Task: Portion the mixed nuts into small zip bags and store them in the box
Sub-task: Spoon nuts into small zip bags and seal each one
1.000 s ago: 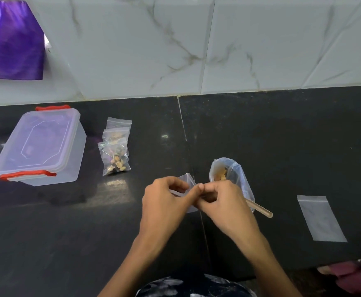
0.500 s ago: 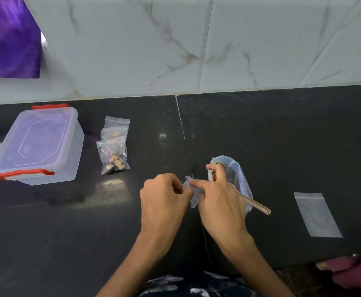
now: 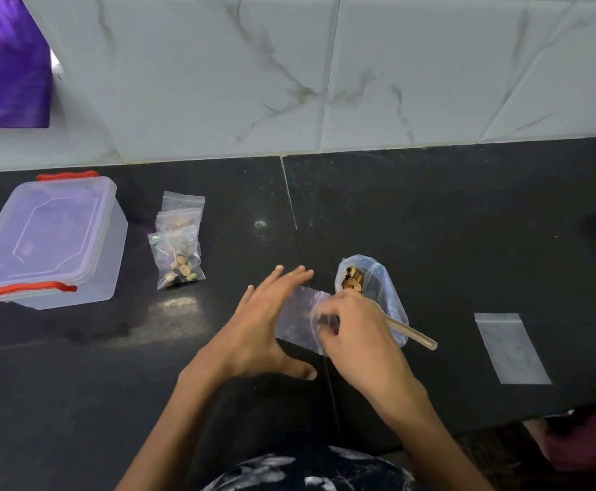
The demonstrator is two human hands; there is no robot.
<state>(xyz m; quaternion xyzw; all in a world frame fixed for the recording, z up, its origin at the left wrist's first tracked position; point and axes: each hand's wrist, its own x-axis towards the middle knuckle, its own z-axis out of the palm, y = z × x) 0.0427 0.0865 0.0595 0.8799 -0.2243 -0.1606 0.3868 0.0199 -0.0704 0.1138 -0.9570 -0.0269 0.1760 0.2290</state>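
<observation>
Left hand [image 3: 259,334] fingers [image 3: 282,278] are spreading straight beside a clear, crinkled small zip bag [image 3: 298,318]; right hand [image 3: 355,334] fingers [image 3: 328,311] are curling, pinching its mouth above the glossy black tabletop [image 3: 449,225].

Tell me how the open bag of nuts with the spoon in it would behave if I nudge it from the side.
The open nut bag is thin, crinkled plastic, so it would likely buckle rather than slide. It stands with its mouth open, so it may tip and spill the nuts. The spoon sticks out past the rim and could lever it over.
</observation>
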